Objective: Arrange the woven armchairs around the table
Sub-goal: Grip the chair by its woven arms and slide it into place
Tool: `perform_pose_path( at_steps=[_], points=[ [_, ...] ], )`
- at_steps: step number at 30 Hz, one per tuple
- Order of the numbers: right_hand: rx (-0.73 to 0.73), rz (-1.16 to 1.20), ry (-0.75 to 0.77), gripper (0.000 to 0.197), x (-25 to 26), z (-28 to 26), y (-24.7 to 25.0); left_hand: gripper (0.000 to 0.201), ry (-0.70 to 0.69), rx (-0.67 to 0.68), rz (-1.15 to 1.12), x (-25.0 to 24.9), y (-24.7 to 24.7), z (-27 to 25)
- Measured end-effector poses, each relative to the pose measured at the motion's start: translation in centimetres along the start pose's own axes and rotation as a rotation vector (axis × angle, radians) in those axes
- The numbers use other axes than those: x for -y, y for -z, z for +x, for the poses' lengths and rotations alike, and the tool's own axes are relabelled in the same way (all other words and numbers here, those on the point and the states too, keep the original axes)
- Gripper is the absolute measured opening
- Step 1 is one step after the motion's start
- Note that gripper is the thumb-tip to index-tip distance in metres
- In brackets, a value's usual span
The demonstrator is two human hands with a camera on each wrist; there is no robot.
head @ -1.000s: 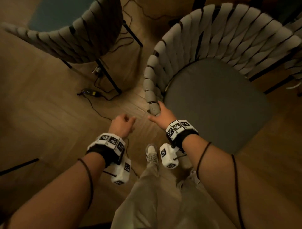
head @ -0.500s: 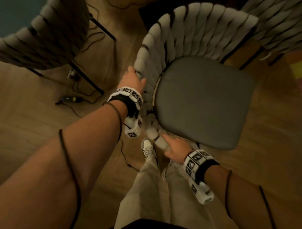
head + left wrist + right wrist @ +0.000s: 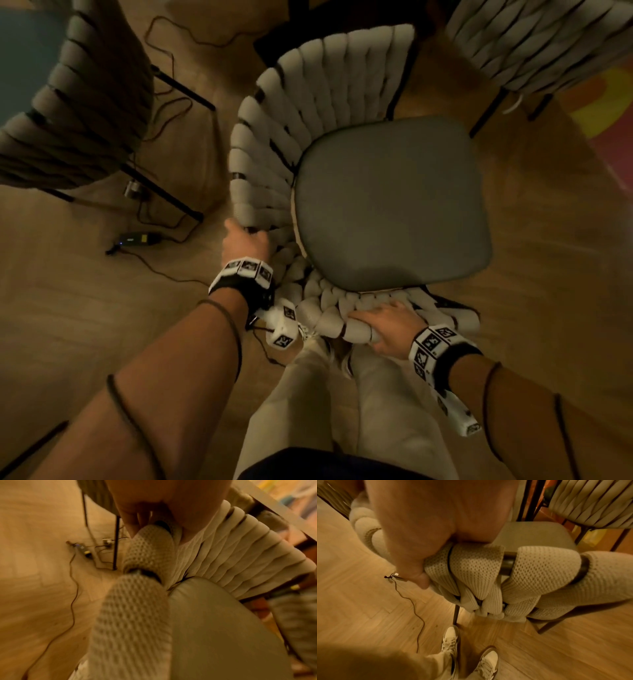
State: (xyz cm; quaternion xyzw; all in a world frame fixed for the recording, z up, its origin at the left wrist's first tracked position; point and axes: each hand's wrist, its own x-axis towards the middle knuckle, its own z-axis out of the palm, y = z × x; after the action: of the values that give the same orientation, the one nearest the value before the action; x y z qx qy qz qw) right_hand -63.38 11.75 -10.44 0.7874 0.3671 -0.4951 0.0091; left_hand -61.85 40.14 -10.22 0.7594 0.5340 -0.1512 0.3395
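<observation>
A woven armchair (image 3: 308, 113) with cream knitted straps and a grey seat cushion (image 3: 390, 202) stands right in front of me. My left hand (image 3: 245, 240) grips the rim of its curved back, fingers curled round the frame (image 3: 161, 524). My right hand (image 3: 383, 325) grips the rim further round, thumb under the knitted straps (image 3: 471, 563). A second woven armchair (image 3: 78, 102) stands at the upper left, and a third woven armchair (image 3: 534, 41) at the upper right. The table edge (image 3: 278, 507) shows pale beyond the held chair in the left wrist view.
A black cable with a small power adapter (image 3: 137, 238) trails over the wooden floor left of the chair. My feet in pale sneakers (image 3: 452, 639) stand just behind the chair's leg. A bright coloured rug (image 3: 606, 113) lies at the far right.
My left hand went from hanging free to gripping the chair's back. The right hand slid along the rim towards me. The chair has turned and come closer to my legs.
</observation>
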Motion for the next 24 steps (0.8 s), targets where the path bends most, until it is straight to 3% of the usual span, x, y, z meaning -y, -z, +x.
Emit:
perform_pose_path(
  at_steps=[4, 9, 17, 19, 21, 23, 24],
  points=[
    [0.033, -0.095, 0.016, 0.069, -1.5, 1.1, 2.3, 0.049, 0.112, -0.038, -0.067, 1.0, 0.9, 0.1],
    [-0.025, -0.216, -0.024, 0.055, -6.8, 0.5, 6.1, 0.06, 0.198, -0.017, -0.114, 0.1, -0.8, -1.5],
    [-0.174, -0.389, -0.327, 0.061, -19.2, -2.5, 12.0, 0.073, 0.359, 0.041, -0.324, -4.5, -8.4, -8.4],
    [-0.262, -0.292, -0.431, 0.064, -21.1, -3.4, 11.7, 0.075, 0.364, 0.146, -0.352, -4.6, -9.9, -9.3],
    [-0.463, -0.087, -0.514, 0.075, -22.1, -5.0, 10.3, 0.068, 0.366, 0.214, -0.422, -4.0, -10.3, -9.3],
    [-0.757, 0.35, -0.664, 0.085, -21.7, -7.0, 8.4, 0.077, 0.35, 0.132, -0.399, -3.9, -8.9, -8.6],
    [-0.883, 0.695, -0.794, 0.082, -21.3, -8.0, 7.5, 0.085, 0.334, 0.072, -0.363, -4.0, -8.0, -7.8]
  ],
)
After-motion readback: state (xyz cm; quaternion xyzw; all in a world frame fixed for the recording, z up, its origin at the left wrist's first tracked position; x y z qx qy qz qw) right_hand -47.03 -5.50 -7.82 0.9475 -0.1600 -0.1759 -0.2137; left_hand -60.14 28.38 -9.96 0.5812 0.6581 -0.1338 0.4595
